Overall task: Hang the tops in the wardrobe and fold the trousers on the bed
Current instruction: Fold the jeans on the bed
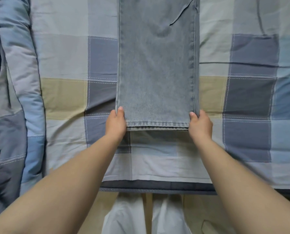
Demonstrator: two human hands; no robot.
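Your left hand (115,122) pinches the left hem corner of the jeans (157,65), thumb on top and fingers tucked under; your right hand (200,123) grips the right corner the same way. The jeans lie down the middle of the bed (64,65), the 2 legs stacked, hems toward its near edge and the waist out of view past the top. Denim like this looks heavy, soft yet thick enough to hold a crease, and not slippery, so the hem corners are probably the right hold. No containers show. A rumpled quilt (14,81) lies along the bed's left edge.
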